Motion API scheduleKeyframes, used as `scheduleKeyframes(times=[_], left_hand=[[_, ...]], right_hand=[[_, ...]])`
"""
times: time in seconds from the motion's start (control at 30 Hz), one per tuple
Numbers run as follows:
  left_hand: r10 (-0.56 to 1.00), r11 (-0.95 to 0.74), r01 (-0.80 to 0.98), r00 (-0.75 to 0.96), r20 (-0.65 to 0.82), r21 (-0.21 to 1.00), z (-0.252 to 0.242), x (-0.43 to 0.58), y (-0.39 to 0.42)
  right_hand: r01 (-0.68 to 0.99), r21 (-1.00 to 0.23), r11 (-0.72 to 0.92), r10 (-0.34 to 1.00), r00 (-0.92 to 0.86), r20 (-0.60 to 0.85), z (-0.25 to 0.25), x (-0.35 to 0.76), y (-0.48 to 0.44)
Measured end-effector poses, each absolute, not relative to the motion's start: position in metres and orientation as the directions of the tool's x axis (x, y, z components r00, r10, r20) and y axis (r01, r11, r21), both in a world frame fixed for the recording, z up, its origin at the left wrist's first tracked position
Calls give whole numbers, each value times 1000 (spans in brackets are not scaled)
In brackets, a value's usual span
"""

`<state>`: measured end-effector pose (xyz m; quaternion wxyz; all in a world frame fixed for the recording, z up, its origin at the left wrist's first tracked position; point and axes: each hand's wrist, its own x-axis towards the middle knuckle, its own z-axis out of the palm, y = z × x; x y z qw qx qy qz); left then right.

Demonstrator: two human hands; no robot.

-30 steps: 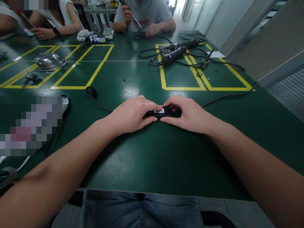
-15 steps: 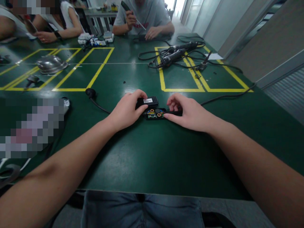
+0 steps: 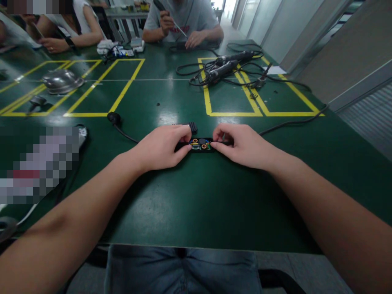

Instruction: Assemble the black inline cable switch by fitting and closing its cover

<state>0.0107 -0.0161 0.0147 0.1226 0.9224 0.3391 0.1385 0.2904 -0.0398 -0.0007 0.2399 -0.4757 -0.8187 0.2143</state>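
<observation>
The case [image 3: 202,151] is pinched at its ends by the half-closed left hand [image 3: 167,147] and right hand [image 3: 241,145]; the lid [image 3: 192,127] is seen beyond.

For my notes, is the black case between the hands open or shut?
Open: the black case shows its circuit board bare, and its grooved cover sits off it, beside the left hand.

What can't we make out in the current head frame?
All in the head view:
- Cover: left part, behind the left hand.
- Case: left end, behind the left hand; right end, behind the right hand.
- Circuit board: markings, too small.
- Right cable: far end, out of sight past the table edge.
- Left item: pixelated, cut by frame edge.
</observation>
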Motion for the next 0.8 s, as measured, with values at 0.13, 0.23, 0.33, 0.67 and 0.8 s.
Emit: scheduleKeyframes(times=[0.13, 0.23, 0.33, 0.67, 0.8], left_hand=[[701, -691, 619, 700, 138, 373, 14, 11, -16], [713, -667, 612, 690, 124, 426, 12, 10, -13], [709, -669, 584, 688, 157, 460, 12, 8, -11], [697, -674, 559, 697, 167, 483, 17, 2, -8], [682, -696, 556, 709, 176, 454, 17, -1, -4]], right_hand=[[674, -587, 449, 887, -415, 203, -2, 289, -40], [675, -603, 426, 900, -386, 204, -2, 289, -40], [660, -614, 432, 896, -388, 215, -1, 290, -40], [601, -657, 455, 880, -419, 225, -1, 301, -33], [575, -701, 422, 890, -408, 202, -2, 301, -31]])
